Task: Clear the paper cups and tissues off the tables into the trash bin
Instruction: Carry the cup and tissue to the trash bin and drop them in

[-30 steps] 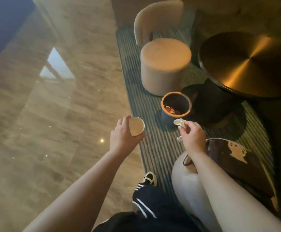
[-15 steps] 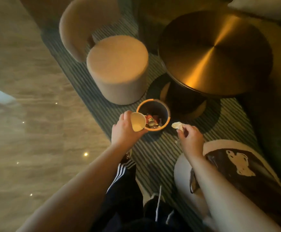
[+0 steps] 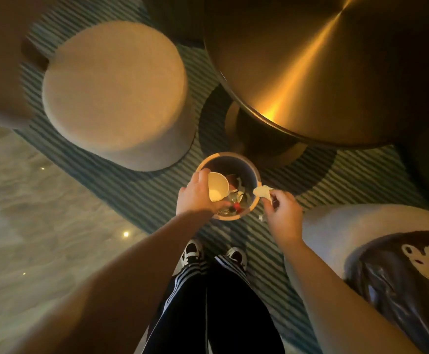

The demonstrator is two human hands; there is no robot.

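While the left hand (image 3: 195, 198) curls its fingers round a tilted paper cup (image 3: 217, 186) above the trash bin (image 3: 255, 175), the right hand (image 3: 282, 213) pinches a crumpled tissue (image 3: 262, 191) over the bin's right rim. Litter lies inside the bin, which stands on a striped rug (image 3: 136, 190) beside a round brass tabletop (image 3: 335, 67) and a beige stool (image 3: 116, 90).

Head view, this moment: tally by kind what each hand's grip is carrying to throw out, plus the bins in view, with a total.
Paper cups: 1, the paper cup in the left hand, over the trash bin
Tissues: 1, the tissue pinched by the right hand
Trash bins: 1
Total: 3
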